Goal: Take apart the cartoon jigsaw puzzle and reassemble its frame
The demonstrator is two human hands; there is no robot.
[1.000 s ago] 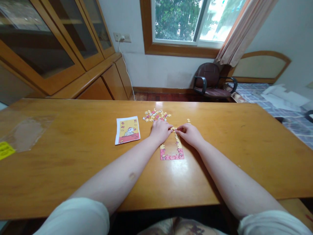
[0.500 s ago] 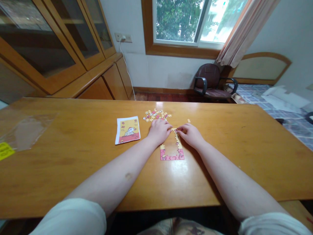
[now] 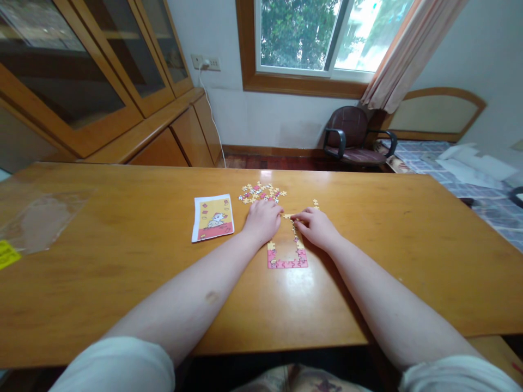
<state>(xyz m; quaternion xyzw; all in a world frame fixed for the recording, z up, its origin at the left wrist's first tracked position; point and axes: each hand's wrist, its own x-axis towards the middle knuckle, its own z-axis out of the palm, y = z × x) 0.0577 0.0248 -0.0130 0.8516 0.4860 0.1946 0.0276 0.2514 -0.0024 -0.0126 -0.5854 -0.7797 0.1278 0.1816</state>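
A partly joined jigsaw puzzle (image 3: pixel 288 264) lies on the table in front of me, a rectangular border with pink pieces along the near edge and yellow ones up the sides. My left hand (image 3: pixel 262 222) rests over its left side, fingers stretched forward and slightly bent, covering part of that edge. At the far right corner, the fingertips of my right hand (image 3: pixel 317 226) press on a puzzle piece (image 3: pixel 292 217). A short yellow strip (image 3: pixel 286 216) shows between the two hands. Loose puzzle pieces (image 3: pixel 261 191) form a pile just beyond my left hand.
Left of the puzzle lies a picture sheet (image 3: pixel 215 219) with a white animal on yellow and pink. A couple of yellow pieces (image 3: pixel 315 202) sit beyond my right hand. Clear plastic wrapping (image 3: pixel 44 220) is at the table's far left. A chair (image 3: pixel 353 133) stands behind the table.
My left hand has drawn back a little to the left, away from the far edge strip. The right hand has shifted slightly left, uncovering another yellow piece behind it.
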